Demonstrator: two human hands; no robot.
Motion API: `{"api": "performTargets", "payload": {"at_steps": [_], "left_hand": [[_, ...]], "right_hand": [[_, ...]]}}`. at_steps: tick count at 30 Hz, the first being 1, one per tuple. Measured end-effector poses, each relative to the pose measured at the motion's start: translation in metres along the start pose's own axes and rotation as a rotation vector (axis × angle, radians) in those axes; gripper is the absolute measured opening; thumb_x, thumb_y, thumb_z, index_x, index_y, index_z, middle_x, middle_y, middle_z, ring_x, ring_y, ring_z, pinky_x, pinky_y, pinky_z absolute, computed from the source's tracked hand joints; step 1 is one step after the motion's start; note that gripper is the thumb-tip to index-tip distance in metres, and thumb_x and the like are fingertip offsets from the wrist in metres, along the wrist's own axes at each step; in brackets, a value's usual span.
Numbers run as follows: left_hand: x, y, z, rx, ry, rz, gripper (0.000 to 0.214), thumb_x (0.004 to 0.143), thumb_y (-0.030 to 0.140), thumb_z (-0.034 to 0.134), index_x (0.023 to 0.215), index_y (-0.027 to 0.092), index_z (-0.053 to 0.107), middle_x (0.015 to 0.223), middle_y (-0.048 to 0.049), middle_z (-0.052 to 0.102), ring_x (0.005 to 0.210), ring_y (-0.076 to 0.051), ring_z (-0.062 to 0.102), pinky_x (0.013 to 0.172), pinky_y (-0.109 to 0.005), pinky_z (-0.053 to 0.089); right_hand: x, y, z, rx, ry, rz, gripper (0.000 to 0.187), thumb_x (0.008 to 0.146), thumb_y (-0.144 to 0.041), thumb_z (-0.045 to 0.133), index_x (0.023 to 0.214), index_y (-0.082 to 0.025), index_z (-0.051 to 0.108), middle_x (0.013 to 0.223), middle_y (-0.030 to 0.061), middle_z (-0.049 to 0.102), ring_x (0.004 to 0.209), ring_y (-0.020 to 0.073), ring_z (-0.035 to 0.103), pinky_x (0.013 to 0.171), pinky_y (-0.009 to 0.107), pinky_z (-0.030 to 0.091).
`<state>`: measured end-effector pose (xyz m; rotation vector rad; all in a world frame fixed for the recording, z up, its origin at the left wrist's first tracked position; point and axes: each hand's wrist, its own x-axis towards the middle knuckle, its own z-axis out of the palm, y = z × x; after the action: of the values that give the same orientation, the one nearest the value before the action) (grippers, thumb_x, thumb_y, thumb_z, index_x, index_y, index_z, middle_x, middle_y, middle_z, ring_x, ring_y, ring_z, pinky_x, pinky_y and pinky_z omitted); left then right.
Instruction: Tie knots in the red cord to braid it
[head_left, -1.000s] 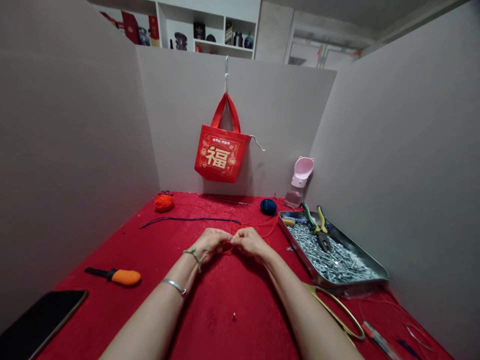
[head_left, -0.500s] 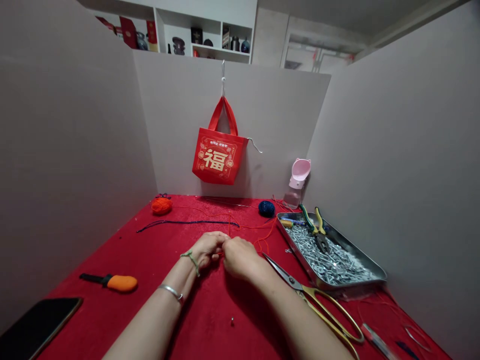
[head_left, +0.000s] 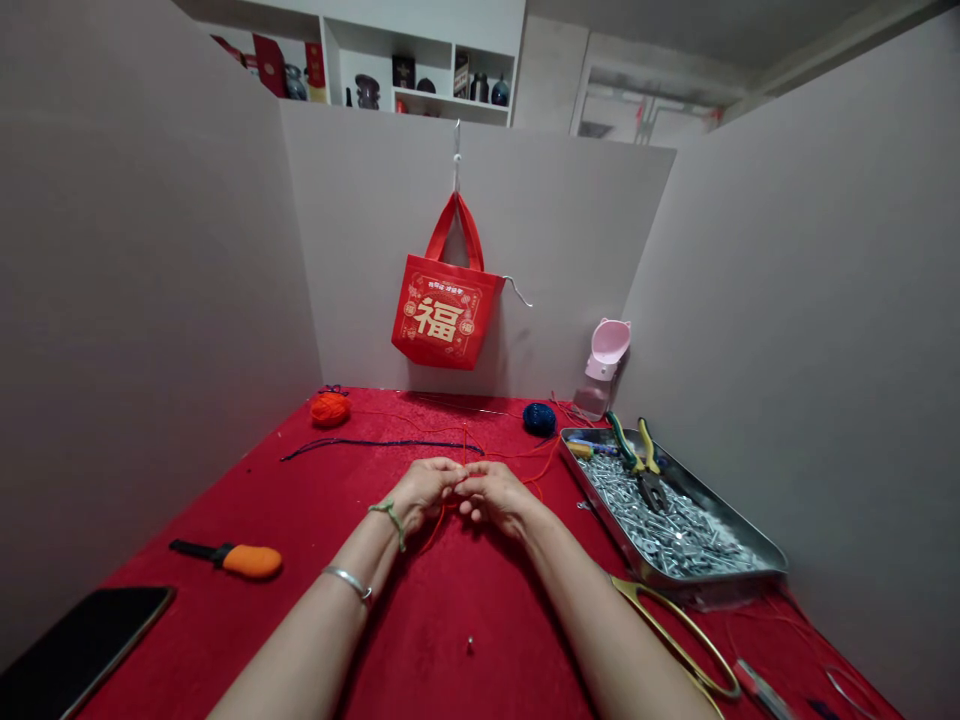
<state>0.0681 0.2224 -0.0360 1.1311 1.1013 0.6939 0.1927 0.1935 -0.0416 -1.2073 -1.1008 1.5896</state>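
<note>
Two hands, left hand (head_left: 424,490) and right hand (head_left: 499,497), meet mid-table, fingertips touching. Both grips are narrow, pinching a red cord (head_left: 465,440) between fingers and thumbs; the fingers hide the exact hold. Cord runs far across the red-covered table (head_left: 187,530), near an orange yarn ball (head_left: 331,409) and a dark blue yarn ball (head_left: 539,419). A dark blue cord (head_left: 375,443) lies straight, far left of the hands. Small metal bead (head_left: 470,643) sits near. Right side: steel tray (head_left: 720,515) full of screws (head_left: 660,525), with pliers (head_left: 645,470) on top; gold-handled scissors (head_left: 675,640) just beside it. Near left: orange-handled tool (head_left: 251,562), phone (head_left: 82,650). Left wrist wears a green thread band (head_left: 390,518) and a silver bangle (head_left: 347,583).
</note>
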Motion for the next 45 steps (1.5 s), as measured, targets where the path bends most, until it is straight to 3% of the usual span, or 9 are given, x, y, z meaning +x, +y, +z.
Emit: {"api": "performTargets", "payload": {"at_steps": [7,14,16,19,23,29,33,37,45], "left_hand": [[-0.005,0.005,-0.003,0.117,0.051,-0.03,0.013,0.07,0.027,0.057,0.071,0.015,0.051,0.036,0.0083,0.029,0.03,-0.001,0.015,0.037,-0.018,0.004],[-0.002,0.002,-0.002,0.148,0.062,-0.033,0.011,0.073,0.025,0.055,0.073,0.014,0.052,0.037,0.0076,0.031,0.029,-0.001,0.016,0.037,-0.019,0.003],[-0.001,0.001,-0.001,0.159,0.071,-0.027,0.011,0.073,0.025,0.054,0.071,0.014,0.052,0.037,0.0076,0.032,0.028,-0.001,0.017,0.036,-0.019,0.004],[-0.001,-0.001,0.0,0.158,0.068,-0.002,0.014,0.072,0.027,0.054,0.069,0.014,0.049,0.038,0.0054,0.039,0.029,-0.003,0.025,0.035,-0.017,0.008],[0.0,-0.005,0.0,0.201,0.06,0.005,0.015,0.07,0.027,0.055,0.067,0.014,0.049,0.038,0.0033,0.043,0.03,-0.004,0.031,0.034,-0.017,0.01],[0.0,-0.01,-0.002,0.246,0.082,0.008,0.019,0.065,0.031,0.058,0.065,0.013,0.051,0.037,0.0072,0.036,0.03,-0.002,0.022,0.034,-0.017,0.01],[-0.003,-0.016,0.0,0.249,0.112,0.061,0.021,0.062,0.032,0.058,0.062,0.012,0.051,0.038,0.0054,0.039,0.03,-0.003,0.025,0.033,-0.017,0.013],[-0.006,-0.022,0.001,0.233,0.172,0.16,0.022,0.061,0.033,0.058,0.062,0.012,0.051,0.039,0.0047,0.042,0.03,-0.003,0.027,0.033,-0.017,0.016],[-0.012,-0.031,-0.01,0.207,0.025,0.316,0.024,0.067,0.034,0.054,0.077,0.012,0.054,0.049,0.0027,0.049,0.038,-0.007,0.042,0.038,-0.017,0.027]], "right_hand": [[-0.003,-0.008,-0.029,-0.349,0.157,-0.077,0.017,0.063,-0.023,0.056,0.055,-0.012,0.047,0.039,-0.0055,0.034,0.032,0.0029,0.025,0.036,0.018,0.017],[-0.014,-0.033,-0.041,-1.167,0.589,-0.046,0.014,0.064,-0.021,0.057,0.068,-0.008,0.061,0.074,0.0178,0.06,0.072,0.0242,0.057,0.056,0.027,0.036],[-0.01,-0.032,-0.026,-1.069,0.6,-0.079,0.024,0.067,-0.018,0.053,0.086,-0.007,0.061,0.08,0.0188,0.061,0.074,0.0245,0.059,0.058,0.027,0.039],[0.002,-0.019,0.002,-0.655,0.365,-0.03,0.039,0.071,-0.016,0.048,0.109,-0.006,0.05,0.065,0.0115,0.061,0.051,0.017,0.058,0.047,0.022,0.04],[0.011,0.0,0.021,-0.537,0.264,0.063,0.021,0.073,-0.02,0.046,0.085,-0.007,0.059,0.058,0.0094,0.059,0.042,0.0124,0.053,0.041,0.019,0.038],[0.004,0.008,0.013,-0.941,0.394,-0.206,0.022,0.073,-0.022,0.045,0.072,-0.011,0.065,0.073,0.0124,0.063,0.069,0.0166,0.057,0.055,0.021,0.035],[0.003,0.012,0.013,-0.976,0.405,-0.2,0.026,0.075,-0.016,0.039,0.075,-0.011,0.065,0.078,0.0128,0.063,0.074,0.017,0.055,0.06,0.022,0.033],[0.005,0.018,0.013,-0.86,0.434,-0.208,0.024,0.076,-0.017,0.038,0.073,-0.011,0.062,0.075,0.0087,0.061,0.07,0.0133,0.051,0.06,0.02,0.031],[0.006,0.029,0.009,-0.259,0.291,-0.196,0.012,0.068,-0.021,0.039,0.061,-0.014,0.045,0.045,-0.0042,0.037,0.042,0.0061,0.031,0.043,0.018,0.022]]}}
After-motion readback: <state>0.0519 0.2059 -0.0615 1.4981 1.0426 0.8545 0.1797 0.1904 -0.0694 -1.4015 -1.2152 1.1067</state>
